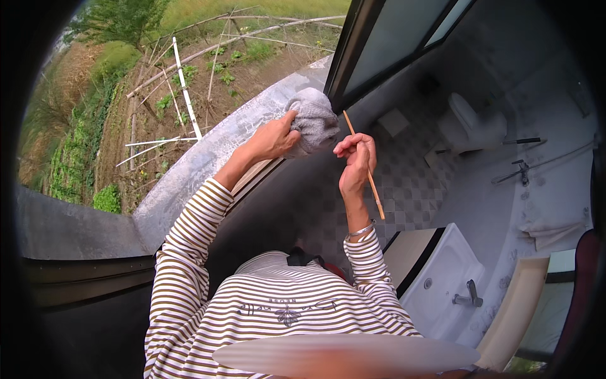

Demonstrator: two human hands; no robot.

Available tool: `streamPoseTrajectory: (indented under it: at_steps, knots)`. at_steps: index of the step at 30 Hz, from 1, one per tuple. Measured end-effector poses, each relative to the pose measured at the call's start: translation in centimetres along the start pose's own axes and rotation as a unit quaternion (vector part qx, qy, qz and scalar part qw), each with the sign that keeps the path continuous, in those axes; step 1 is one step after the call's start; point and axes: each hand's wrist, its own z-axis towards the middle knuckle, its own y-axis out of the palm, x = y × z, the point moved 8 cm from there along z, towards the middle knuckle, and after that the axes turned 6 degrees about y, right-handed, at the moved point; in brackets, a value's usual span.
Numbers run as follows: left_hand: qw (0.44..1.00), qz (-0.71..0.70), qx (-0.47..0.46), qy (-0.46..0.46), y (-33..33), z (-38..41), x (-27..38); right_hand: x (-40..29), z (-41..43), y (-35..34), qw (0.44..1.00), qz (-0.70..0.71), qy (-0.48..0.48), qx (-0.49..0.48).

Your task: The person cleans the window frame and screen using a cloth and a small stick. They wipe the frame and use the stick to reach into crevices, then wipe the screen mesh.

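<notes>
My left hand (273, 138) grips a bunched grey terry cloth (313, 118) at the corner of the window opening, above the inner end of the outer sill (255, 109). Part of the cloth's far side lies close to the dark window frame (342, 71). Just right of it, my right hand (357, 158) holds a thin wooden stick (375, 193), its upper end tilted up and left towards the frame. The fingers of the right hand are curled around the stick, and its tip is apart from the cloth.
Outside lies a garden plot (236, 80) with a pole fence. Inside, a white washbasin (440, 279) with a faucet (467, 296) stands at my right. Further off are a toilet (468, 118), a wall-mounted shower mixer (522, 171) and a hanging towel (551, 232) above the tiled floor (402, 184).
</notes>
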Motion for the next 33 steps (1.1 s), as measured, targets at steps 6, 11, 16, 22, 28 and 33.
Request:
streamPoseTrajectory:
  at_steps: [6, 11, 16, 22, 28, 33]
  knots:
    - [0.994, 0.101, -0.011, 0.046, 3.3, -0.9, -1.6, 3.9, -1.6, 1.4, 0.965, -0.237, 0.074, -0.086]
    - [0.982, 0.163, 0.041, 0.082, 4.0, -0.1, 0.1, 6.9, 0.8, 1.6, 0.84, -0.529, -0.095, -0.077]
    - [0.964, 0.203, 0.081, 0.15, 5.8, 1.3, -0.3, 8.7, 1.5, -1.0, 0.752, -0.652, -0.087, -0.049]
    - [0.971, 0.203, 0.052, 0.116, 5.6, 3.0, -0.6, 5.2, 1.0, 2.8, 0.821, -0.541, -0.137, -0.119]
    - [0.975, 0.167, 0.057, 0.137, 6.3, 2.9, -1.4, 7.9, 1.8, 4.7, 0.759, -0.63, -0.139, -0.089]
    - [0.982, 0.112, 0.048, 0.146, 6.1, 4.5, -2.2, 8.9, 3.3, 4.4, 0.764, -0.629, -0.114, -0.093]
